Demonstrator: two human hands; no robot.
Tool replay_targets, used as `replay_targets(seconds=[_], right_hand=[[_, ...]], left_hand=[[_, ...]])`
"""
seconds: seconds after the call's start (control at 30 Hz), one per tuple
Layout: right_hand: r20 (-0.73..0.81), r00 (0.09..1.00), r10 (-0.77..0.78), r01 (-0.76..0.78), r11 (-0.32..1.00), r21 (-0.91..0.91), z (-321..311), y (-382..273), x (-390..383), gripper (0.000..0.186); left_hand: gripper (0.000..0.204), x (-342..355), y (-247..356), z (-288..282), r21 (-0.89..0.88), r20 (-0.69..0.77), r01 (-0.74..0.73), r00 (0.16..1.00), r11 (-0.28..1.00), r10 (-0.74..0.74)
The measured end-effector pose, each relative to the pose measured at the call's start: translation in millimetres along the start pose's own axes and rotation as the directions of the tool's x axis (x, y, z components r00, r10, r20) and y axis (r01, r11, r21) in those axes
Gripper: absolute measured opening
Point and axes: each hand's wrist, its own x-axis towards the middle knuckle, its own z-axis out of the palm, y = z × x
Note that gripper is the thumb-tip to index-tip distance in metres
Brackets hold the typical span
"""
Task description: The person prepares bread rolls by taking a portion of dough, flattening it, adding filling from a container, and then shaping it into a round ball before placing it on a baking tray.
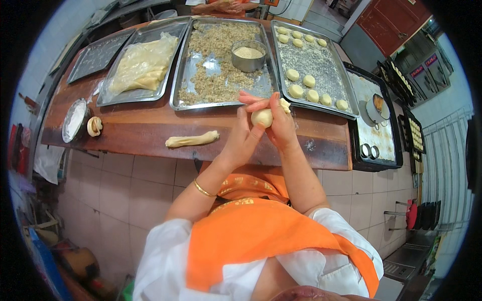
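A smooth, pale dough ball (261, 118) is cupped between my two hands above the table's near edge. My left hand (244, 131) closes on it from the left, the thumb along its lower side. From the right, my right hand (281, 126) presses around it, and a small ragged dough piece (285, 105) shows by its fingers. A dough strip (192, 139) lies on the wooden table (135, 118), left of my hands. Beyond them is a metal tray (175, 100) of crumbly filling (216, 83), with a round tin (248, 61) of pale grains in it.
Right of the filling, a floured tray (321, 60) carries several dough rounds. Plastic-covered dough (143, 70) fills another tray. A flour bowl (75, 120) sits far left. Dark trays (386, 160) with a pot (375, 108) flank the table's right end. Someone's hands (231, 6) show at the far side.
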Motion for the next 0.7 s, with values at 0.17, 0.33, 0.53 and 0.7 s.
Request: replay_targets(seconds=[0.17,0.33,0.53,0.7], right_hand=[[-0.098,0.951,0.293,-0.269,0.941,0.204,11,-11,-13,0.074],[-0.185,0.965,-0.186,0.114,0.933,-0.342,22,-3,2,0.057],[-0.341,0.902,0.265,-0.412,0.764,-0.496,0,-32,-2,0.029],[-0.175,0.932,0.317,-0.362,0.789,-0.497,-16,-41,2,0.021]], left_hand=[[0.057,-1,8,-22,-0.171,0.325,0.467,0.858,0.867,-0.398],[0.05,-9,2,-7,-0.271,0.139,0.381,0.924,0.884,-0.355],[0.039,-5,-3,-3,-0.568,0.094,0.435,0.878,0.699,-0.47],[0.031,-7,-9,-16,-0.625,0.09,0.469,0.838,0.625,-0.539]])
